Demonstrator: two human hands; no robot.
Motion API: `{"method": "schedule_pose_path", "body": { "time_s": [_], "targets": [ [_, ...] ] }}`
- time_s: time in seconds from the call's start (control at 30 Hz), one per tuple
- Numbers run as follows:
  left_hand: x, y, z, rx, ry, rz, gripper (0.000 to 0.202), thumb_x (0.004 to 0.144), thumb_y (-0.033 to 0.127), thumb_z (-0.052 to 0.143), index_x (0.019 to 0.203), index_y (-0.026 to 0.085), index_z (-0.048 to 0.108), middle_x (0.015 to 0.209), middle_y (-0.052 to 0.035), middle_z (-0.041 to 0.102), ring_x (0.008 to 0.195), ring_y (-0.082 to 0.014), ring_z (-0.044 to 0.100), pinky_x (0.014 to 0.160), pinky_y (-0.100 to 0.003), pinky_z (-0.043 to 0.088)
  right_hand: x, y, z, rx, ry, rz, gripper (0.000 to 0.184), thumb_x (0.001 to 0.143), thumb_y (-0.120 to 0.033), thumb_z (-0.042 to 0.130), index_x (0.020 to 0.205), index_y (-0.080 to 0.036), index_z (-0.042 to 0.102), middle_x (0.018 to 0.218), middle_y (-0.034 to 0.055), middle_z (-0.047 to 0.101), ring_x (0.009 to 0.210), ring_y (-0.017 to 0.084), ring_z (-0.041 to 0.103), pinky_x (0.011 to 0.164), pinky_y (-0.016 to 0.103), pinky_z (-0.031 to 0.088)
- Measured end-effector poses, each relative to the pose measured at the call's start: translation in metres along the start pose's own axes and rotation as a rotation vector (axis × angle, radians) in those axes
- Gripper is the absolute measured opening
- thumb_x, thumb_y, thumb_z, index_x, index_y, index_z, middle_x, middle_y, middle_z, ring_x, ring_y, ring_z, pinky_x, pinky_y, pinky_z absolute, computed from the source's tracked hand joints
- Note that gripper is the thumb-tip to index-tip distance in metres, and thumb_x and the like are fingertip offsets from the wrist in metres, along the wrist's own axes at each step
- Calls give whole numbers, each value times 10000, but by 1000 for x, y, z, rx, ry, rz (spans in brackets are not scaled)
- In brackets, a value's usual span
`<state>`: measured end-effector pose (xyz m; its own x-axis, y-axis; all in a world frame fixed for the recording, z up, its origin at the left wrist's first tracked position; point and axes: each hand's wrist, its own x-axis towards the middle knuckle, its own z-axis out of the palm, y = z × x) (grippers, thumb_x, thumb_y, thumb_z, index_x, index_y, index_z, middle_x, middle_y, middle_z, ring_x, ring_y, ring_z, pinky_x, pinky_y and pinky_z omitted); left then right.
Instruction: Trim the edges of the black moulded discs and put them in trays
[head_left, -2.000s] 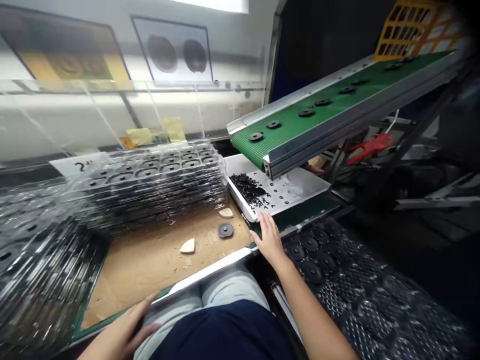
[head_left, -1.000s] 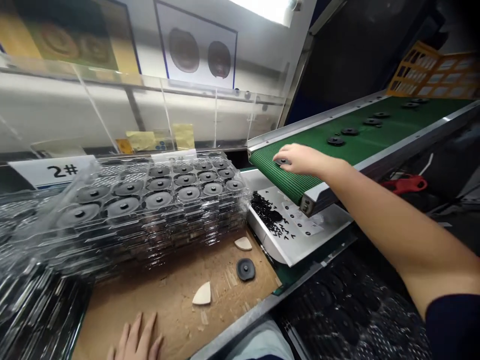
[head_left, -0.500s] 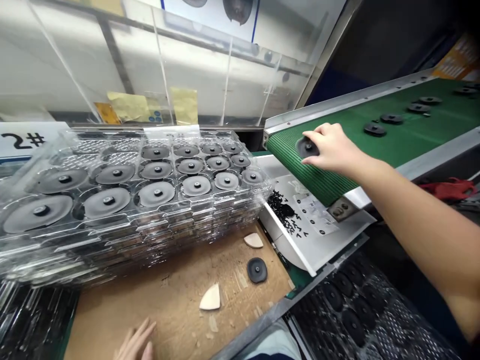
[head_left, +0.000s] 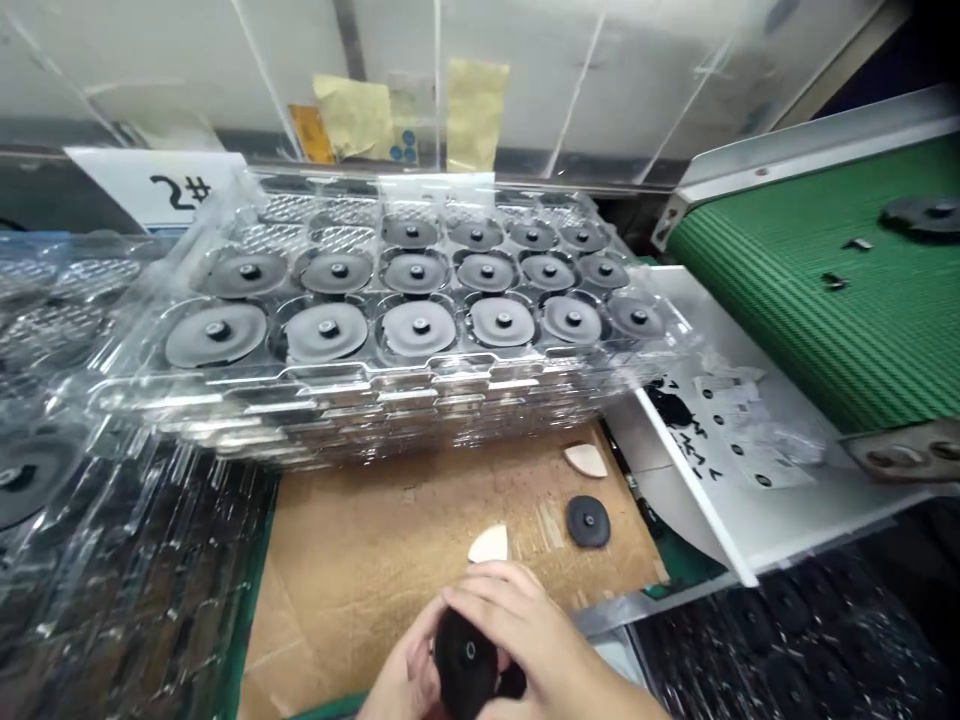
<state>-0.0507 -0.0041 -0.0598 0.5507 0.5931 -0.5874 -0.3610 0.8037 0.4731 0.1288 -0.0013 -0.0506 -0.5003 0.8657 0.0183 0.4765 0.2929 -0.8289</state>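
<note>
A black round disc [head_left: 466, 660] with a small centre hole is held at the bottom of the view, over the near edge of the brown board [head_left: 360, 560]. My right hand [head_left: 536, 640] curls over its top and right side. My left hand [head_left: 405, 675] grips it from the left and below. A second black disc [head_left: 587, 521] lies loose on the board, between two cream wedge-shaped pieces [head_left: 489, 546] [head_left: 586, 460]. Behind the board stands a stack of clear plastic trays [head_left: 375, 385], the top one holding several grey discs [head_left: 418, 328].
A green conveyor belt [head_left: 817, 290] slopes in from the right with a black disc [head_left: 926, 213] on it. Below its end sits a white tray [head_left: 750, 520] with small black bits. More clear trays [head_left: 112, 560] pile at the left. A "2#" label [head_left: 161, 185] stands behind.
My right hand left the conveyor with a black disc and came down to my lap side, where my left hand joined it. The view tilted down and left.
</note>
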Motion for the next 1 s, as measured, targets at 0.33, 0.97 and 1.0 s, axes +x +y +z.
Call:
{"method": "schedule_pose_path", "body": {
  "time_s": [0.33, 0.97, 1.0],
  "targets": [
    [-10, 20, -20, -380, 59, 309, 411, 822, 485, 558, 1196, 322, 600, 1350, -38, 560, 1262, -267, 482, 1121, -415, 289, -10, 63, 26, -408, 271, 178, 433, 876, -223, 490, 1300, -307, 525, 1255, 95, 585, 1078, 299, 521, 879, 523, 466],
    [-8, 26, 52, -266, 320, 529, 633, 456, 311, 880, 1043, 309, 644, 1135, 3, 677, 1037, -197, 628, 813, -213, 516, 15, -63, -21, -245, 514, -72, 280, 837, -151, 559, 1070, -236, 688, 999, 92, 626, 885, 220, 563, 734, 374, 512],
    [-8, 25, 53, -263, 320, 548, 628, 452, 321, 880, 1037, 301, 652, 1120, -2, 683, 1025, -181, 630, 814, -196, 508, 14, -62, -22, -282, 539, -58, 255, 836, -139, 561, 1033, -213, 704, 985, 98, 627, 877, 218, 559, 743, 377, 503]
  ]
}}
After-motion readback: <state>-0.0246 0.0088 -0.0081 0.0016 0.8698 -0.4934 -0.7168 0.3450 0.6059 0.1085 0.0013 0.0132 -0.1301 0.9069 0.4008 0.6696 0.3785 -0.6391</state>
